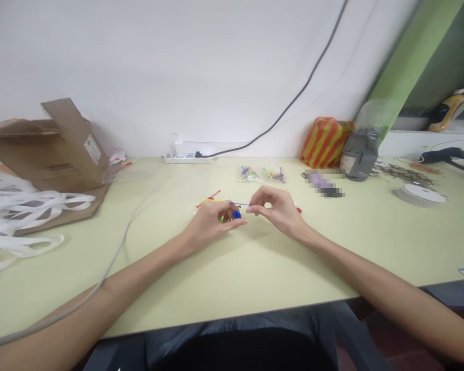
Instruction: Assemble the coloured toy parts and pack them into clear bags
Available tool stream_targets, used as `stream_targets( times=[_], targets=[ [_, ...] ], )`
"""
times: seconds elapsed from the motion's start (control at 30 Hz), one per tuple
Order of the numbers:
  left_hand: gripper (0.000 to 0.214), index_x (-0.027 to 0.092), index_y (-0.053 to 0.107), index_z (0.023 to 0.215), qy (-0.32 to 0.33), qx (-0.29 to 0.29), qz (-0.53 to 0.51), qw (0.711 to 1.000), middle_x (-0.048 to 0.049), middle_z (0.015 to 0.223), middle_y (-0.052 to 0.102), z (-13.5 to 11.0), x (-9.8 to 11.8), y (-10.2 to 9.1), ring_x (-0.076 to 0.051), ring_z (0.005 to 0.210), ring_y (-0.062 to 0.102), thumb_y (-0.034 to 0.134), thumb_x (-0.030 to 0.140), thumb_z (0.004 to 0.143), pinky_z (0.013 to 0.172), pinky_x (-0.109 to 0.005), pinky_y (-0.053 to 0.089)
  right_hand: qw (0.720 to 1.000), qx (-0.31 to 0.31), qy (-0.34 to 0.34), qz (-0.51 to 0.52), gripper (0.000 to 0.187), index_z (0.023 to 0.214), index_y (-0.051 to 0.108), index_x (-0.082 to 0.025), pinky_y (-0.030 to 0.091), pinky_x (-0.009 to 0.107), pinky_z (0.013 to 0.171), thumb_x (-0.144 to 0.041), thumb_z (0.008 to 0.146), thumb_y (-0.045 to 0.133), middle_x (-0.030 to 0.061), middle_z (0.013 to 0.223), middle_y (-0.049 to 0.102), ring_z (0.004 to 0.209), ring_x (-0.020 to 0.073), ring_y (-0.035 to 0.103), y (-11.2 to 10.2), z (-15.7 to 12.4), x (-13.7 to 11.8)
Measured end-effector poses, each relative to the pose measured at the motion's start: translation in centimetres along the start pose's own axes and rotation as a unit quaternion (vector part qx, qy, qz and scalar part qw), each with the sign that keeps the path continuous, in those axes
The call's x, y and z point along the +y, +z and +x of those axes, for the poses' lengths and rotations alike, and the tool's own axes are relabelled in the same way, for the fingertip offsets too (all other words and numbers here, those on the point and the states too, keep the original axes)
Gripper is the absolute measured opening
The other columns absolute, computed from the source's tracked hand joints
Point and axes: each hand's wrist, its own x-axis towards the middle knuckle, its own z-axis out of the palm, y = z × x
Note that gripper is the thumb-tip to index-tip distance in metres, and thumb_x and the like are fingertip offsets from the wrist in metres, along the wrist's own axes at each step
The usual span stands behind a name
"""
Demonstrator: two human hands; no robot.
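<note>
Far left of the fingers, a cardboard box (50, 149) sits on the worktop (294, 263), with a heap of white straps (19, 211) in front of it. A power strip (187, 158) lies behind the fingers, against the wall. The left hand (212, 224) curls its fingers (232, 222) closed around a blue knob (236, 214), and a red stick (212, 197) pokes out behind them. A thin blue rod (239, 204) runs from the knob across to the right hand (276, 208), whose fingers (255, 208) pinch it. Beyond the fingers lie two small clear bags (263, 174). Further right stand a striped bag (325, 143) and a grey bag (361, 154), and a blurred item (322, 183) lies nearby. A tape roll (419, 195) lies well right of the fingers.
</note>
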Motion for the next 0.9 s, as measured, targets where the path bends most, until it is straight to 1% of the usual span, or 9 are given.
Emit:
stream_targets(
  times=[0.1, 0.2, 0.27, 0.33, 0.47, 0.57, 0.67, 0.77, 0.9],
  targets=[
    [0.024, 0.018, 0.072, 0.086, -0.019, -0.003, -0.043, 0.999, 0.0028, 0.065, 0.061, 0.0, 0.3, -0.1, -0.010, 0.059, 0.051, 0.074, 0.041, 0.083, 0.060, -0.024, 0.043, 1.000, -0.007, 0.005, 0.030, 0.022, 0.081, 0.068, -0.019, 0.051, 0.031, 0.069, -0.039, 0.084, 0.075, 0.0031, 0.076, 0.069, 0.071, 0.0165, 0.066, 0.1, -0.1, 0.1],
    [0.024, 0.018, 0.073, 0.089, -0.039, -0.007, -0.080, 0.996, 0.0013, 0.069, 0.064, 0.1, 0.4, -0.2, -0.011, 0.061, 0.053, 0.073, 0.042, 0.085, 0.061, -0.024, 0.043, 0.999, -0.014, -0.006, 0.050, 0.018, 0.086, 0.070, -0.018, 0.053, 0.032, 0.072, -0.036, 0.087, 0.072, 0.0034, 0.077, 0.071, 0.073, 0.0168, 0.067, 0.1, -0.1, 0.2],
    [0.026, 0.018, 0.074, 0.092, -0.052, -0.013, -0.095, 0.994, -0.0003, 0.075, 0.067, 0.0, 0.4, -0.2, -0.012, 0.065, 0.055, 0.072, 0.043, 0.086, 0.062, -0.025, 0.043, 0.999, -0.024, -0.020, 0.027, 0.014, 0.086, 0.071, -0.018, 0.053, 0.032, 0.074, -0.032, 0.088, 0.070, 0.0037, 0.080, 0.072, 0.076, 0.0169, 0.067, 0.1, -0.2, 0.1],
    [0.027, 0.018, 0.074, 0.094, -0.056, -0.024, -0.106, 0.992, -0.0018, 0.080, 0.069, 0.0, 0.3, -0.1, -0.013, 0.070, 0.057, 0.070, 0.044, 0.087, 0.064, -0.025, 0.044, 0.998, -0.039, -0.040, -0.020, 0.010, 0.086, 0.071, -0.019, 0.052, 0.031, 0.076, -0.027, 0.090, 0.068, 0.0040, 0.084, 0.073, 0.079, 0.0166, 0.067, 0.3, -0.3, -0.3],
    [0.028, 0.017, 0.074, 0.093, -0.049, -0.044, -0.123, 0.990, -0.0025, 0.080, 0.068, -0.1, 0.1, 0.1, -0.014, 0.073, 0.058, 0.069, 0.044, 0.088, 0.068, -0.026, 0.045, 0.992, -0.051, -0.080, -0.082, 0.008, 0.086, 0.069, -0.019, 0.051, 0.030, 0.073, -0.021, 0.092, 0.064, 0.0037, 0.083, 0.072, 0.076, 0.0153, 0.065, 0.6, -0.4, -1.0],
    [0.026, 0.017, 0.074, 0.093, -0.050, -0.041, -0.136, 0.989, -0.0031, 0.082, 0.069, -0.1, 0.0, 0.2, -0.015, 0.075, 0.060, 0.069, 0.042, 0.088, 0.071, -0.027, 0.048, 0.986, -0.053, -0.119, -0.099, 0.008, 0.086, 0.068, -0.019, 0.051, 0.029, 0.069, -0.020, 0.092, 0.063, 0.0041, 0.083, 0.071, 0.075, 0.0155, 0.064, 0.6, -0.6, -1.2],
    [0.023, 0.018, 0.073, 0.092, -0.055, -0.032, -0.139, 0.988, -0.0036, 0.084, 0.070, 0.0, 0.0, 0.2, -0.017, 0.078, 0.063, 0.071, 0.040, 0.086, 0.073, -0.028, 0.049, 0.978, -0.057, -0.167, -0.109, 0.009, 0.087, 0.068, -0.019, 0.051, 0.030, 0.069, -0.019, 0.093, 0.061, 0.0054, 0.085, 0.070, 0.077, 0.0161, 0.065, 0.5, -0.7, -1.1],
    [0.022, 0.018, 0.072, 0.093, -0.077, -0.024, -0.166, 0.983, -0.0045, 0.086, 0.070, 0.0, -0.1, 0.4, -0.018, 0.082, 0.066, 0.072, 0.038, 0.085, 0.069, -0.027, 0.050, 0.975, -0.065, -0.186, -0.107, 0.011, 0.090, 0.070, -0.020, 0.053, 0.031, 0.070, -0.019, 0.094, 0.060, 0.0065, 0.088, 0.071, 0.078, 0.0162, 0.066, 0.3, -0.7, -1.0],
    [0.022, 0.018, 0.070, 0.096, -0.115, -0.012, -0.229, 0.967, -0.0029, 0.082, 0.069, 0.1, -0.1, 0.5, -0.016, 0.070, 0.066, 0.073, 0.035, 0.083, 0.063, -0.028, 0.052, 0.973, -0.070, -0.196, -0.104, 0.017, 0.096, 0.074, -0.021, 0.052, 0.030, 0.070, -0.019, 0.096, 0.057, 0.0069, 0.090, 0.072, 0.079, 0.0158, 0.066, 0.1, -0.6, -0.8]
  ],
)
